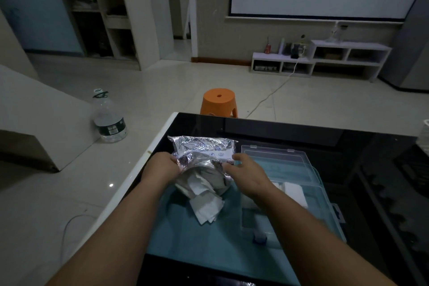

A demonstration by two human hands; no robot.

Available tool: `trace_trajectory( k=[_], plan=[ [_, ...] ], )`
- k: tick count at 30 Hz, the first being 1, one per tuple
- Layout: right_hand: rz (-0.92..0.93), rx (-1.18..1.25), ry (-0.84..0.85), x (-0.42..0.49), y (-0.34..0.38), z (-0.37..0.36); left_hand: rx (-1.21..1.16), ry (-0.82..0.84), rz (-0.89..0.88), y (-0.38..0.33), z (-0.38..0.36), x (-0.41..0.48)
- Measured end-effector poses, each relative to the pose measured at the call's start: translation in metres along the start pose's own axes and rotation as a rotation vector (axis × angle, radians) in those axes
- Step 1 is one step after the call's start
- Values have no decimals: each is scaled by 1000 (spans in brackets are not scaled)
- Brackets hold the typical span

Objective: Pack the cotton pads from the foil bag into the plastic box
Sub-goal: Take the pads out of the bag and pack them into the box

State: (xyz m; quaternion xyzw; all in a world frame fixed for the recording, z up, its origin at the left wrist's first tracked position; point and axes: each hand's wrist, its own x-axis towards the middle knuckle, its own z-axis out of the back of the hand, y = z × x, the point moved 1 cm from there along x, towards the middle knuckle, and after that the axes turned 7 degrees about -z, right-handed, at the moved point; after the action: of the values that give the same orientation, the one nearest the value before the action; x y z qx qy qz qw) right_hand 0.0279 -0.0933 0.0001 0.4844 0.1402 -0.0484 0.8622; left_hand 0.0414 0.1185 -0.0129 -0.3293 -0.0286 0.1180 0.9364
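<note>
A crinkled silver foil bag [202,150] with blue print lies on the table, its mouth tipped toward me. My left hand [162,168] grips the left edge of the mouth and my right hand [246,173] grips the right edge, holding it open. White cotton pads [205,204] spill out of the bag onto a teal mat [209,244]. To the right sits the clear plastic box [308,195] with its lid tilted open at the back. A few white pads [293,193] lie inside it.
The black glass table [301,130] has a white left edge. Beyond its far edge stands an orange stool [219,101]. A large water bottle [109,118] stands on the floor to the left. A low white TV shelf lines the far wall.
</note>
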Motion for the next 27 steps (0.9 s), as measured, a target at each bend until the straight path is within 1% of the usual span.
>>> trace_trajectory(
  k=[1,5,7,8,10,11,14,15,16,18,20,22,24,27],
  plan=[
    [-3,33,-12,0,-1,-1,-41,-34,1,1,-1,1],
    [-86,215,-56,2,-4,0,-328,-118,63,0,-2,7],
    [-114,284,-56,3,-4,3,-428,-97,74,-2,-2,8],
    [-120,308,-57,3,-3,4,-460,-60,79,-5,-1,7],
    [-112,330,-56,4,-3,4,-477,6,82,-8,-1,5],
    [-96,335,-67,4,-3,3,-485,11,88,-8,-1,6],
    [-57,262,-136,4,-4,-1,-588,-61,125,-8,1,6],
    [-52,251,-147,3,-4,-1,-622,-60,153,-6,1,6],
    [-49,252,-145,2,-4,-2,-647,-42,180,-4,1,6],
    [-34,266,-115,0,-4,-2,-684,44,214,-3,2,2],
    [-15,264,-85,-1,-3,-4,-694,133,218,1,0,2],
    [5,252,-78,-1,-2,-4,-684,170,200,2,-2,3],
    [25,231,-89,0,-3,-5,-690,102,195,4,-4,6],
    [8,225,-115,1,-5,-4,-689,-60,168,5,-3,10]
  ],
)
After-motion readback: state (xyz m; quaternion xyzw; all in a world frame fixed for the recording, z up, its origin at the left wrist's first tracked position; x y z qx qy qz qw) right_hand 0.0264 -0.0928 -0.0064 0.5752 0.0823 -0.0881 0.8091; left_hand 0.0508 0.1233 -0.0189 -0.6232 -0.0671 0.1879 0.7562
